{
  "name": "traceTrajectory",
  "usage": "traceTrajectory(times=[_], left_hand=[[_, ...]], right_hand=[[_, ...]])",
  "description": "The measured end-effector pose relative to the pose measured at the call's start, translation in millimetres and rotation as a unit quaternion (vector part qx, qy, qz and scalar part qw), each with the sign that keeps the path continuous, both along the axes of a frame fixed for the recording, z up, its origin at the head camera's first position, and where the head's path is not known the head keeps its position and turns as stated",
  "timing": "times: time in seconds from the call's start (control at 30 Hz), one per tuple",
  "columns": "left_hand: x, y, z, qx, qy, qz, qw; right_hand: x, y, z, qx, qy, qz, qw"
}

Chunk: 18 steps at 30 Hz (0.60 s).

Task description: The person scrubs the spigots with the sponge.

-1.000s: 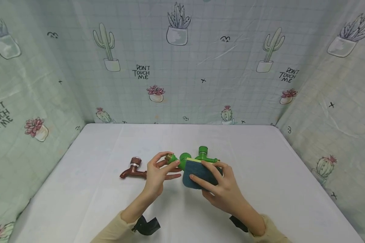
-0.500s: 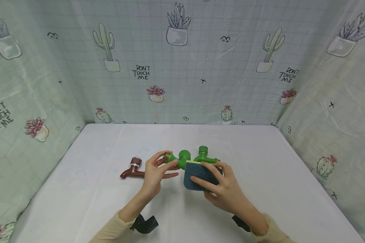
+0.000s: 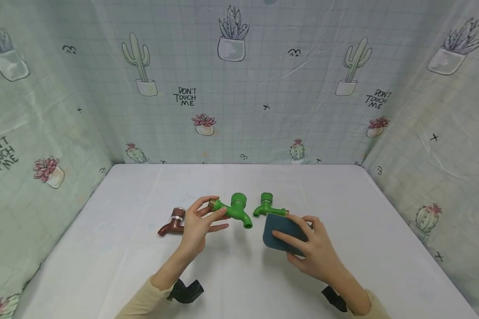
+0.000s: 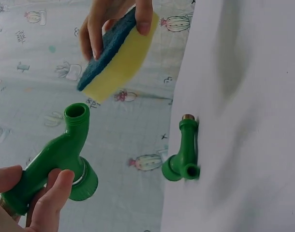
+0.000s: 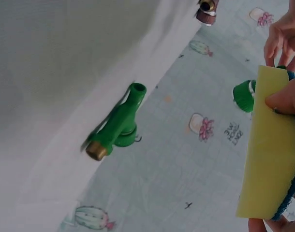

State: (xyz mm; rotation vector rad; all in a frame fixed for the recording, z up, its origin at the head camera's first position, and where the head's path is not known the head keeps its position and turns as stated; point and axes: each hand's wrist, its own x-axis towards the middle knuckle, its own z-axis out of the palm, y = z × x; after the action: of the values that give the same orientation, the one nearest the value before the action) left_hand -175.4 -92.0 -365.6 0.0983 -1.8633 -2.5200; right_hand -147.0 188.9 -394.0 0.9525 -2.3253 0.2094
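Observation:
My left hand (image 3: pixel 198 223) pinches a green faucet (image 3: pixel 233 210) by its brass-threaded end, holding it above the table with the spout pointing right and down. In the left wrist view the faucet's open spout (image 4: pixel 76 113) faces up toward the sponge. My right hand (image 3: pixel 313 246) grips a sponge (image 3: pixel 283 232) with a dark blue scouring side and a yellow foam side (image 5: pixel 271 154). A gap separates sponge and held faucet in the head view. Behind them, a second green faucet (image 3: pixel 266 206) lies on the table.
A brown faucet (image 3: pixel 173 223) lies left of my left hand, partly hidden by it. The white table (image 3: pixel 104 248) is bounded by a cactus-print cloth (image 3: pixel 239 88) at the back and both sides. Black wrist-worn pieces (image 3: pixel 186 292) sit under each forearm.
The sponge has moved away from the held faucet to the right, baring its spout. My left hand has shifted slightly left and up with the faucet.

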Motion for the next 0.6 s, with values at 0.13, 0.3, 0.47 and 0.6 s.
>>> traceTrajectory(times=[0.13,0.3,0.47,0.6], left_hand=[[-3.2,-7.5,0.8,-0.009,-0.001,-0.001,1.0],[-8.9,-10.7,0.1,-0.009,-0.005,-0.006,0.9999],[-17.3,-11.5,-2.9,-0.01,-0.003,-0.004,0.9999],[-26.5,-12.2,-7.8,-0.047,0.011,0.018,0.9987]], right_hand=[[-3.3,22.2,-0.9,-0.046,-0.02,-0.029,0.998],[-5.4,45.3,1.2,-0.094,-0.022,-0.056,0.994],[-6.3,57.6,1.4,-0.118,-0.017,-0.071,0.99],[-7.2,61.3,-1.0,-0.127,-0.017,-0.077,0.989]])
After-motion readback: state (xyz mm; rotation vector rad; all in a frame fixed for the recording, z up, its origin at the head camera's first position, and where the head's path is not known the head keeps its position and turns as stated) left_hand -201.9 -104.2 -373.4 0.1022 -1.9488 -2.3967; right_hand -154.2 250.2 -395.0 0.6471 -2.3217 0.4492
